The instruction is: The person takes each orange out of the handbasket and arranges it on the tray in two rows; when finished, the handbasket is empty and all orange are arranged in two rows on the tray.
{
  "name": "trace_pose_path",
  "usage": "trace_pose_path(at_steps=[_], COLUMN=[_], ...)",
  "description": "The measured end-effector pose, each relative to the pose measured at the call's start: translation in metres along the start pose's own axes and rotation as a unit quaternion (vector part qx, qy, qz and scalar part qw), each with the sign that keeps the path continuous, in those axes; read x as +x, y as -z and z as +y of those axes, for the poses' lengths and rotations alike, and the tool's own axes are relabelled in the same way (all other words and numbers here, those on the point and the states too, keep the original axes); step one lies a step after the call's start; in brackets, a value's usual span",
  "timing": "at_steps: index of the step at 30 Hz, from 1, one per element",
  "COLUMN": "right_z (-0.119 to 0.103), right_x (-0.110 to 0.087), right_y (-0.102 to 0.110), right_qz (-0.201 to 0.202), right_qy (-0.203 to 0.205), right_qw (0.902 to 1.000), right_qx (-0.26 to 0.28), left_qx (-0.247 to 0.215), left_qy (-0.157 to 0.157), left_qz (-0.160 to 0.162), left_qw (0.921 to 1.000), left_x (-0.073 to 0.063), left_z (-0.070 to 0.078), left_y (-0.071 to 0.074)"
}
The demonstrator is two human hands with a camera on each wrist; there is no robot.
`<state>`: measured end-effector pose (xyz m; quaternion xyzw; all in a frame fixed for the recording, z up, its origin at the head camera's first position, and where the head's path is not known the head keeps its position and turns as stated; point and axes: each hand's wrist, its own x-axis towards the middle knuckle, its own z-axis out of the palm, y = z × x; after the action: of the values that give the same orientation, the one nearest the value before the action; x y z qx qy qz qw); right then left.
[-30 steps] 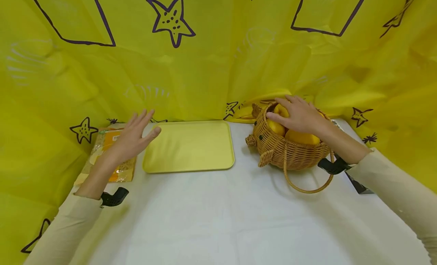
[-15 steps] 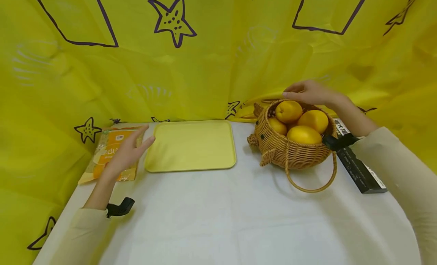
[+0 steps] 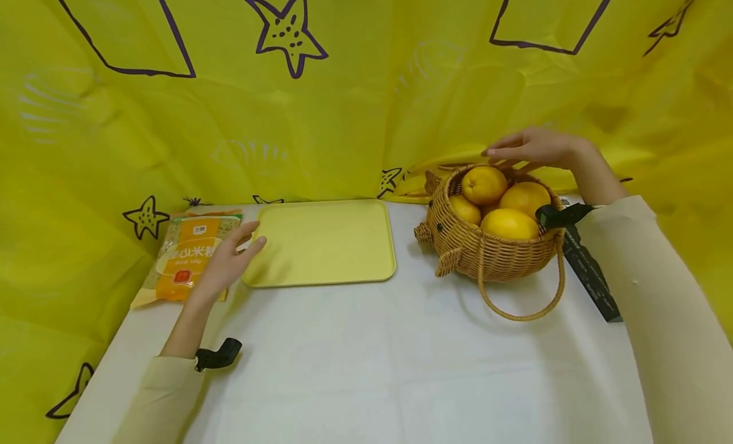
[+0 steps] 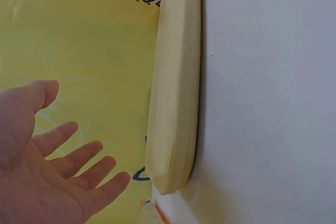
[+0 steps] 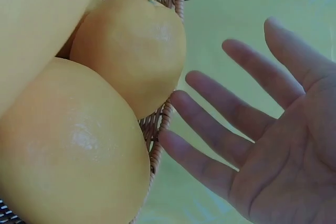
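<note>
My left hand (image 3: 226,266) hovers at the left end of a pale yellow tray (image 3: 321,243), holding nothing. In the left wrist view its fingers (image 4: 86,158) are spread and relaxed, with the tray (image 4: 176,87) seen edge-on beside them. My right hand (image 3: 535,148) is over the far rim of a wicker basket (image 3: 504,259) shaped like a pig. Several round yellow-orange fruits (image 3: 509,224) fill the basket. The right wrist view shows the right hand's fingers (image 5: 210,114) extended and bare, close to the basket's rim beside two fruits (image 5: 79,140).
An orange and clear food packet (image 3: 186,259) lies at the table's left edge. A long black box (image 3: 590,278) is partly hidden behind the right forearm. The basket's handle (image 3: 521,317) hangs towards the front. A yellow curtain (image 3: 343,126) with starfish drawings backs the white table (image 3: 355,367).
My right hand has moved up and back from over the fruits to the basket's far rim. My left hand has lowered and shifted slightly right, uncovering more of the packet.
</note>
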<state>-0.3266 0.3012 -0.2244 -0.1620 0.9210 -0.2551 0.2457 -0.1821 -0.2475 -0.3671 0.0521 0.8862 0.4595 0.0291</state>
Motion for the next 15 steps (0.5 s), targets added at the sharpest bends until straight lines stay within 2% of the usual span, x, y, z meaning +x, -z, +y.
trace_pose_path(at_steps=[3, 9, 15], right_z=[0.002, 0.01, 0.019], right_x=[0.0, 0.001, 0.003], right_y=[-0.001, 0.003, 0.003], right_qz=[-0.006, -0.028, -0.046], right_qy=[0.003, 0.022, 0.019], right_qw=[1.0, 0.9992, 0.997], right_qx=[0.001, 0.018, 0.059], left_qx=[0.007, 0.046, 0.067], left_qy=[0.008, 0.056, 0.064], left_qz=[0.002, -0.009, -0.014], left_qw=[0.9999, 0.9974, 0.9956], left_x=[-0.001, -0.002, -0.001], left_z=[-0.003, -0.011, -0.02], left_y=[-0.003, -0.007, -0.017])
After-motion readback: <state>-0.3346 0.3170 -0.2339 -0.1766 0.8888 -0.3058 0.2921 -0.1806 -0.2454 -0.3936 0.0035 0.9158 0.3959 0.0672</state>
